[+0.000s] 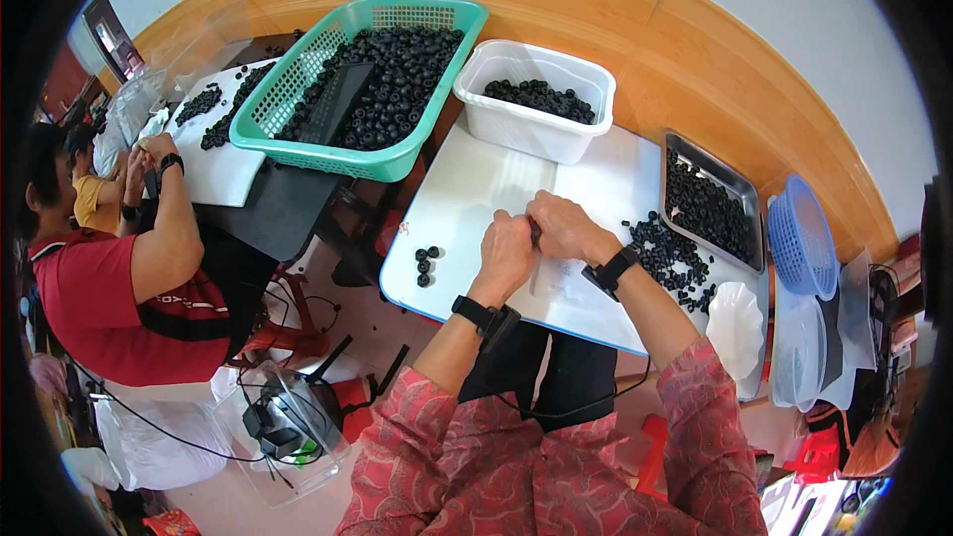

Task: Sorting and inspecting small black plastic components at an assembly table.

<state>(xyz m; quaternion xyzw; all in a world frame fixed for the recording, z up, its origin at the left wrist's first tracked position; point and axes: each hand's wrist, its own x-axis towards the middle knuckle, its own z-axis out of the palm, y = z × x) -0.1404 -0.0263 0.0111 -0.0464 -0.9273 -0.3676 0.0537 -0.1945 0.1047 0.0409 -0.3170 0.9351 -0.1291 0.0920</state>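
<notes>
Head view, looking down: a small black ring-shaped rubber part (535, 229) is pinched between the left hand (504, 250) and right hand (562, 226), both curled closed and pressed together above a white tabletop (467, 189). A loose heap of black rings (667, 256) is seen just right of the hands, a flat metal tray (751, 201) beyond it, a white plastic tub (516, 127) behind

Small black part (535, 229) between my left hand (504, 252) and right hand (562, 226), mostly hidden by fingers; shape unclear, each grip's hold unclear too. Beside it, bench (467, 189) near edge hidden behind my forearms. Rings in metal tray (743, 191) right of it too small to tell apart.
</notes>
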